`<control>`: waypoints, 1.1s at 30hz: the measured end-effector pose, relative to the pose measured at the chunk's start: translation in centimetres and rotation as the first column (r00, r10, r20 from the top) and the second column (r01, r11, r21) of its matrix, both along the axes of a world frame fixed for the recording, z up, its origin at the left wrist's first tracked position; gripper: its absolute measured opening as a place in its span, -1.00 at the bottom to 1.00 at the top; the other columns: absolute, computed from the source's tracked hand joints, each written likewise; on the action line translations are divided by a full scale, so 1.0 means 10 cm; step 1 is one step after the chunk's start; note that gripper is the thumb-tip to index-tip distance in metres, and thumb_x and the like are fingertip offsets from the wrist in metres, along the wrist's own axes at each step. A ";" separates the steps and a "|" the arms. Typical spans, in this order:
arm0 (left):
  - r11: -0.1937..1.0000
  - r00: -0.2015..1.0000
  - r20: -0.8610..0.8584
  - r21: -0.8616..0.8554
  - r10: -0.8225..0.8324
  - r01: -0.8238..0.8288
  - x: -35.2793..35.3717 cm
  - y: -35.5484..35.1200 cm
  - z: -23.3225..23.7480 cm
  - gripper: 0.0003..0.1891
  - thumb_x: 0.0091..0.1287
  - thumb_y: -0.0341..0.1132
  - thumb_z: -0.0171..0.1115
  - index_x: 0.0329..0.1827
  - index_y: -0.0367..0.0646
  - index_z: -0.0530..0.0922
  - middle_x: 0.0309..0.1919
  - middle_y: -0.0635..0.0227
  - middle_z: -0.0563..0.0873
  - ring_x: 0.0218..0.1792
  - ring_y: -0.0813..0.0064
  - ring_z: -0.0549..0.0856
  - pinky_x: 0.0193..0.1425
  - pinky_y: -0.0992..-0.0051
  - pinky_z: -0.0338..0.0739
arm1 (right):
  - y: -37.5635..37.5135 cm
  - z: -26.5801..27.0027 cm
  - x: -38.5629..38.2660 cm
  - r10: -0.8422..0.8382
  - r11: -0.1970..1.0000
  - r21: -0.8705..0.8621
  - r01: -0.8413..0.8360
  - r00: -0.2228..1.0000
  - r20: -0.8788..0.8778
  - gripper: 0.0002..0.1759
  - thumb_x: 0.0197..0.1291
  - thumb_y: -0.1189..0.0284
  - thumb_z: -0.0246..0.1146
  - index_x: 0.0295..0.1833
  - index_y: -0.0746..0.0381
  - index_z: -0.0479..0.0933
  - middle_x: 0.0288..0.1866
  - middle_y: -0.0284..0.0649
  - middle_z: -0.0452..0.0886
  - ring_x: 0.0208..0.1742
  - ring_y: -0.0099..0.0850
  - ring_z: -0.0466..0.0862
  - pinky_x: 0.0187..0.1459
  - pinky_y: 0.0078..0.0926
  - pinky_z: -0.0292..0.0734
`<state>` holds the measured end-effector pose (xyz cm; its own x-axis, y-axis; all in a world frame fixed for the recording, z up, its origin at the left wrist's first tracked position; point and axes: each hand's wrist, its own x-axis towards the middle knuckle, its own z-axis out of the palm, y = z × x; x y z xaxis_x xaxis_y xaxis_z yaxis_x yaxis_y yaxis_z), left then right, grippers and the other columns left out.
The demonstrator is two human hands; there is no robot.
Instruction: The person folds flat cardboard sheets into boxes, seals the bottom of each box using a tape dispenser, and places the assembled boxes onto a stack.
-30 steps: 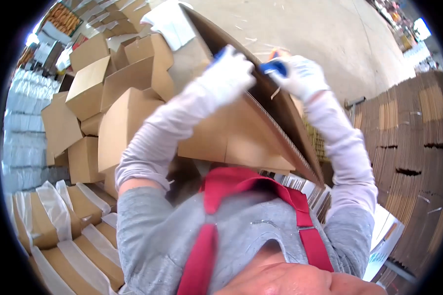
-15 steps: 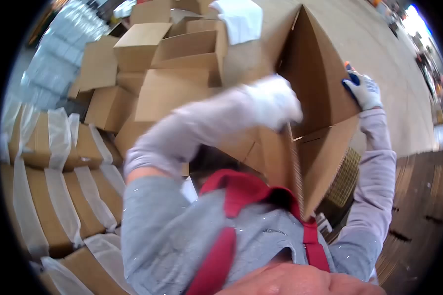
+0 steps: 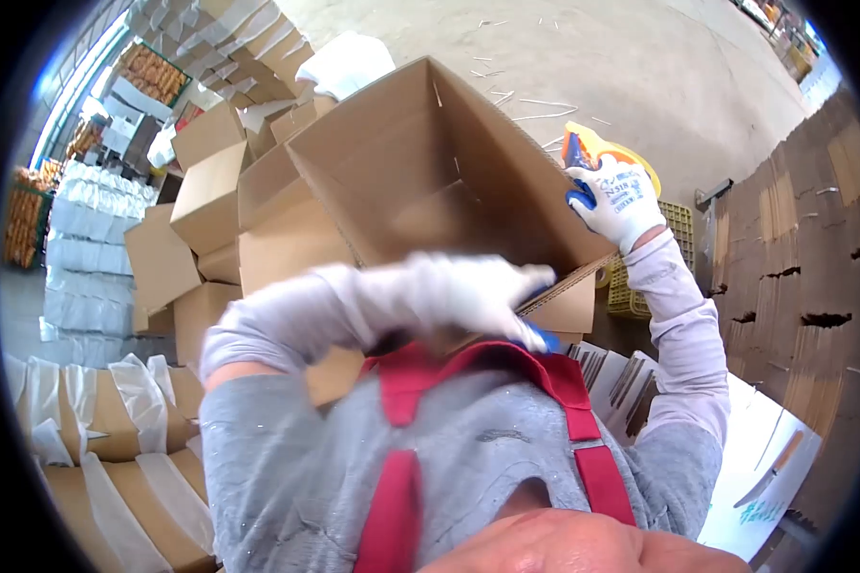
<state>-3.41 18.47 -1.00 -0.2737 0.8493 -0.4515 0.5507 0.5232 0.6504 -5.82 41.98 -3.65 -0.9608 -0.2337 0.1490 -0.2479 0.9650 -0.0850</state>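
A large open cardboard box (image 3: 401, 181) stands in front of my body, its open side facing me and its inside showing. My left hand (image 3: 487, 301), in a white glove with blue on the fingers, is blurred and grips the box's near edge, fingers on both sides of the cardboard. At the box's right edge, my gloved right hand (image 3: 619, 199) is closed around an orange and yellow tool (image 3: 588, 143) that looks like a tape dispenser. Part of that tool is hidden by the hand.
Several open cartons (image 3: 205, 196) are heaped at the left, near wrapped white bundles (image 3: 96, 258). Cartons with white strips (image 3: 115, 411) lie at lower left. Stacked flat cardboard (image 3: 793, 248) stands at right, with a yellow crate (image 3: 678, 224) beside it. White scraps lie on the floor (image 3: 506, 57).
The view has shifted. The box has turned, its opening now wider to view. My left hand has come down onto its near edge, and the orange and yellow tool shows more at my right hand.
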 end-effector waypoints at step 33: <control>0.672 0.328 -0.864 0.017 0.383 -0.741 -2.33 -0.63 0.07 -0.51 0.10 0.02 0.34 -0.08 -0.21 0.60 -0.20 0.20 0.70 -0.09 0.23 0.66 0.05 0.24 0.51 | -0.21 0.01 0.06 -0.220 0.974 -0.036 0.223 0.973 0.070 -0.72 0.15 0.16 0.12 -0.10 0.00 0.61 -0.16 -0.10 0.61 -0.11 -0.19 0.62 -0.14 -0.11 0.47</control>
<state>-26.74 12.19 -0.33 -0.9835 0.1792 0.0235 0.1743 0.9749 -0.1388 -5.24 39.84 -3.56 -0.9959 -0.0083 0.0897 -0.0206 0.9904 -0.1367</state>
